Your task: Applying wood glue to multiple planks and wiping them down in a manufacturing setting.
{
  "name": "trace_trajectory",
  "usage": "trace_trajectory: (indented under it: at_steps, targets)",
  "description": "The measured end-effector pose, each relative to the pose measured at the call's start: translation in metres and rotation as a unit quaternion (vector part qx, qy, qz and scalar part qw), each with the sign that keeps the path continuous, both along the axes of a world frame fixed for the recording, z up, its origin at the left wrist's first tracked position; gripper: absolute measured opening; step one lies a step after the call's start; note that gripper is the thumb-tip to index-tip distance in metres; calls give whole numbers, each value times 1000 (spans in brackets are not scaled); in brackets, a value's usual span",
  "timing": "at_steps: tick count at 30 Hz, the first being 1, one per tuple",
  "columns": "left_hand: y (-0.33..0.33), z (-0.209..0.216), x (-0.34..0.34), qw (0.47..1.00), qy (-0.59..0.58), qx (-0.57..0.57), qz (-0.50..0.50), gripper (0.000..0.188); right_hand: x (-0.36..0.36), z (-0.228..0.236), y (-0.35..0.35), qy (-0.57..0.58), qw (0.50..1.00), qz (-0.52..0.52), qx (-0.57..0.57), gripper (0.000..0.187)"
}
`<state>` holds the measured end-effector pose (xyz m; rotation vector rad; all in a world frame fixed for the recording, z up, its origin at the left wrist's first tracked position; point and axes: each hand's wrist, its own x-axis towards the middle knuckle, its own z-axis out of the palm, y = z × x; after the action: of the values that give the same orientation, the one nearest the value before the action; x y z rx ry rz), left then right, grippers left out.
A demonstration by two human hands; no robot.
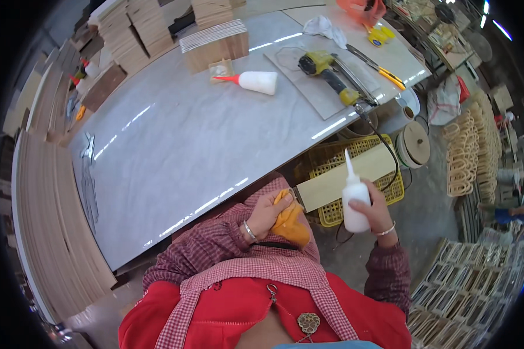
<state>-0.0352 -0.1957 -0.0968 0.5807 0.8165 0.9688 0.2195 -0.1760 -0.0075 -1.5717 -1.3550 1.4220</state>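
Note:
In my left hand (264, 214) is a bunched orange cloth (291, 227), held over my lap. My right hand (376, 210) grips a white squeeze bottle (355, 200) with its long pale nozzle pointing up. The bottle is upright, in front of a yellow plastic basket (332, 214) that has a pale wooden board (349, 174) lying across it. On the table (174, 157) beyond my hands, a second white bottle (258, 82) with a red nozzle lies on its side. Its tip rests on a small wooden block (220, 70).
A yellow-green pneumatic nail gun (332, 75) lies on a flat panel, its hose hanging off the table edge. Nearby are a yellow-handled cutter (384, 72) and a white rag (325, 29). Wooden stacks (215, 45) line the back; long boards (55, 221) stand left. Metal strips (88, 186) lie left.

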Motion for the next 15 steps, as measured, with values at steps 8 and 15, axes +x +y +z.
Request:
trace_trajectory:
  at_steps: [8,15]
  targets:
    - [2,23,-39,998,8,-3,61,18,-60,38,131,-107,972,58,202,55]
    - [15,39,-79,990,-38,-27,132,21,-141,43,222,-244,879,147,382,56]
